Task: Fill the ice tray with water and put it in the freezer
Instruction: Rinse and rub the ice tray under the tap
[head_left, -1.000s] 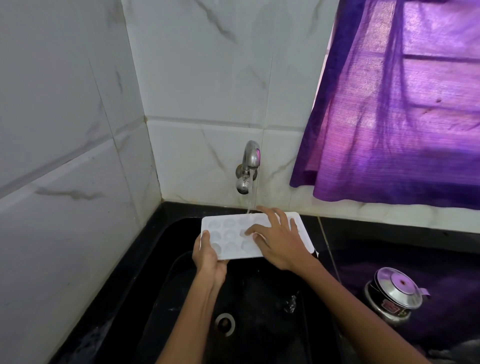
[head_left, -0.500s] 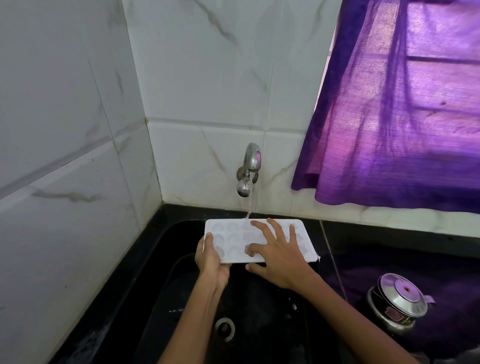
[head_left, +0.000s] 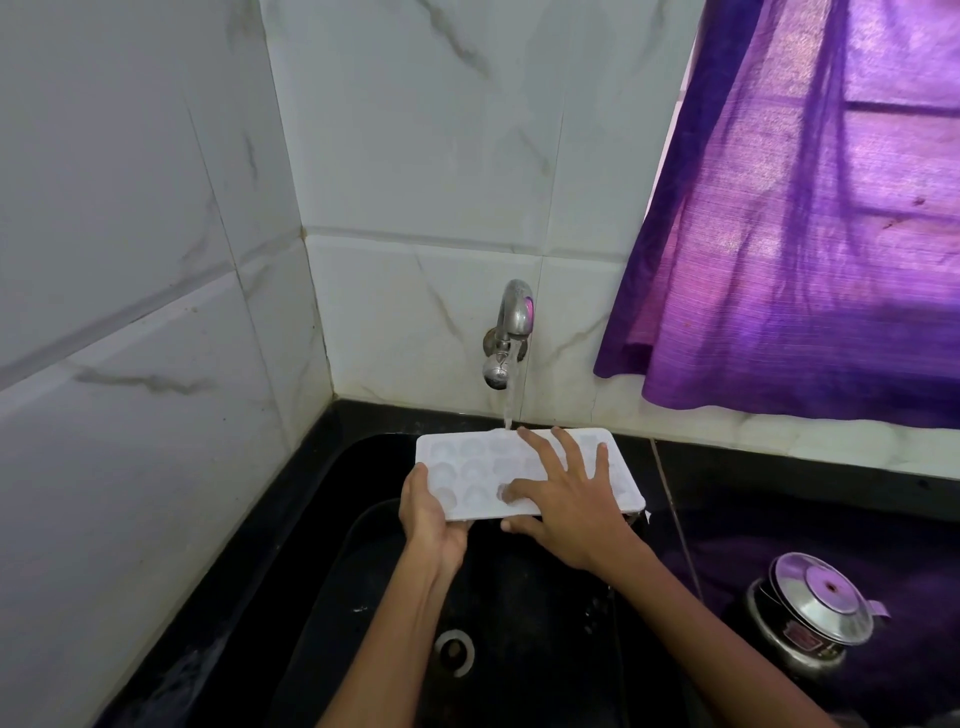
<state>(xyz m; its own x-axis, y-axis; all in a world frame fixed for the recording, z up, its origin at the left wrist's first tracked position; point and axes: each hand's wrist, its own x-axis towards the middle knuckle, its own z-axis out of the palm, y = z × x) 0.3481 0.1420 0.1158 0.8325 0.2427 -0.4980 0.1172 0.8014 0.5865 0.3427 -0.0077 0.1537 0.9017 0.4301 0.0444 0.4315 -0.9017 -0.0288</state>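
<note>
Both hands unmoved on ice tray (head_left: 470, 467)

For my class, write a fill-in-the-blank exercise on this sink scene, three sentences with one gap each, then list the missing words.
1. Water runs from the tap onto the white ice tray, held over a sink coloured ____.
2. The left hand grips the tray's near-left ____.
3. The right hand lies with fingers spread on ____ of the tray.

Missing words: black; corner; top
</note>
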